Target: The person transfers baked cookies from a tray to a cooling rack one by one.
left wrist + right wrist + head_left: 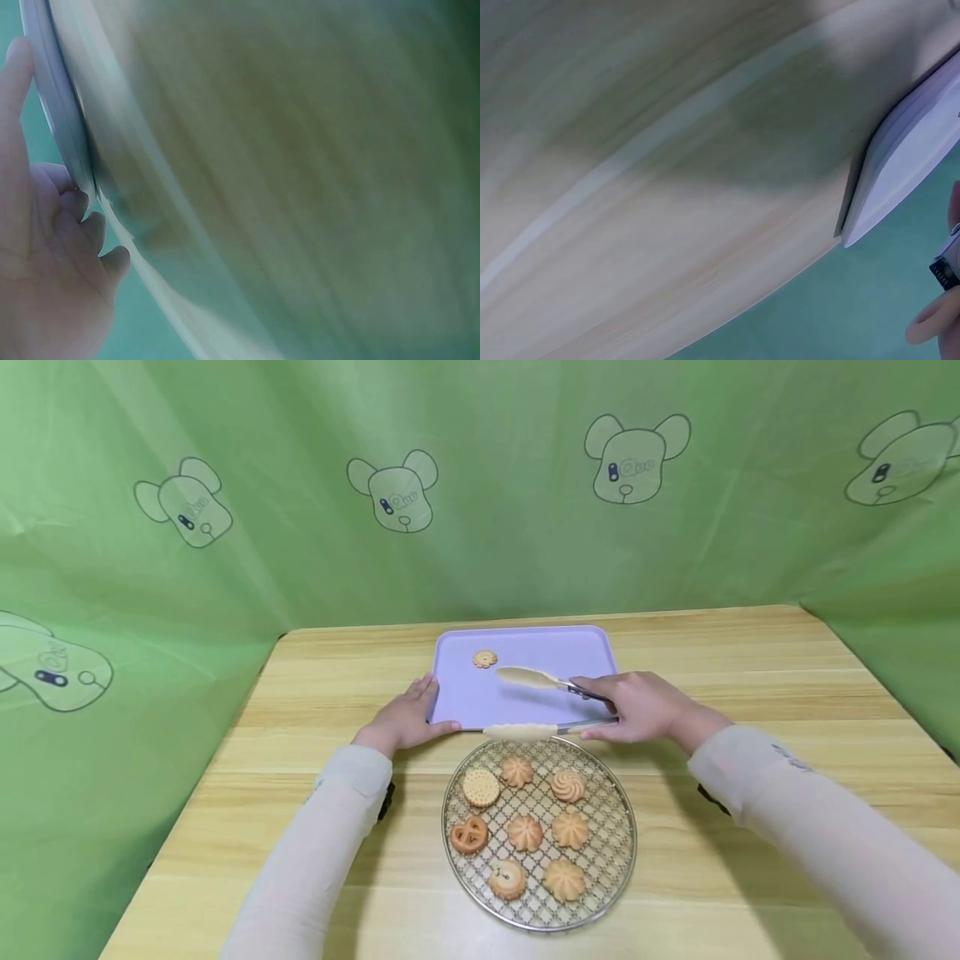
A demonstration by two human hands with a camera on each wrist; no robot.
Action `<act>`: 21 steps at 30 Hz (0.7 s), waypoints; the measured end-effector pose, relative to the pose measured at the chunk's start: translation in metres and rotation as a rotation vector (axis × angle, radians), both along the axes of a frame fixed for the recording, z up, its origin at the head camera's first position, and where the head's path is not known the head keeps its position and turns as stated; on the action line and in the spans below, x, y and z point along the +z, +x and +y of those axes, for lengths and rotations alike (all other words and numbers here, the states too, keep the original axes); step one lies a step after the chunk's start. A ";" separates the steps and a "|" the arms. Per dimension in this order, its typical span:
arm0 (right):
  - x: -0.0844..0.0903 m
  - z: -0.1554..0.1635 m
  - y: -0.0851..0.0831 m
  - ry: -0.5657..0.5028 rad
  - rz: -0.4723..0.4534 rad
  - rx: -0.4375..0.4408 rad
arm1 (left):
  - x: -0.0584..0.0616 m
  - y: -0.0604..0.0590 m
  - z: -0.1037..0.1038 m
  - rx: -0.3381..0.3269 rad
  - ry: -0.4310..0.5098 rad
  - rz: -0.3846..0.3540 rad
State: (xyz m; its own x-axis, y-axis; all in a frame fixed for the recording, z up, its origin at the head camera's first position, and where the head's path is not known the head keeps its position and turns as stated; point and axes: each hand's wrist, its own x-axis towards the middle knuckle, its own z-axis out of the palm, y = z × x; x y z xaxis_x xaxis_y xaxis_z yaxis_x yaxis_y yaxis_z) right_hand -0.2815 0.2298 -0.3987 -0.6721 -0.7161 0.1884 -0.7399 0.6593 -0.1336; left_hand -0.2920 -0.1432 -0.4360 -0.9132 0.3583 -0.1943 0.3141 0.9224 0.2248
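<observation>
My right hand [648,706] grips a pair of tongs [528,677] with cream tips, spread apart and holding nothing. They reach left over the front part of a lilac tray [555,652]. One flower-shaped cookie [485,658] lies on the tray, toward the back left. At the tray's front left corner, my left hand [405,718] rests against the edge, thumb along the front side. The left wrist view shows that hand [56,277] beside the tray edge [60,97]. Only part of the right hand [949,315] appears in the right wrist view.
In front of the tray stands a round wire rack [600,860] with several cookies, among them a pretzel-shaped one [469,835] and a round dotted one [481,787]. Both sit on a wooden table [337,668]. Green curtains [495,560] with mouse-like heads enclose the back and sides.
</observation>
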 end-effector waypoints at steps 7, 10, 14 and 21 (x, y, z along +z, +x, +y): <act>0.002 -0.012 -0.005 0.018 -0.069 -0.098 | 0.000 -0.001 0.000 -0.003 -0.008 0.000; 0.003 -0.017 -0.007 0.011 -0.100 -0.142 | -0.001 -0.002 0.000 -0.005 -0.010 -0.003; 0.005 -0.024 -0.010 0.012 -0.126 -0.195 | -0.002 -0.003 0.000 -0.001 -0.017 -0.010; 0.002 -0.037 -0.016 0.029 -0.190 -0.264 | -0.002 -0.003 -0.001 0.001 -0.009 -0.010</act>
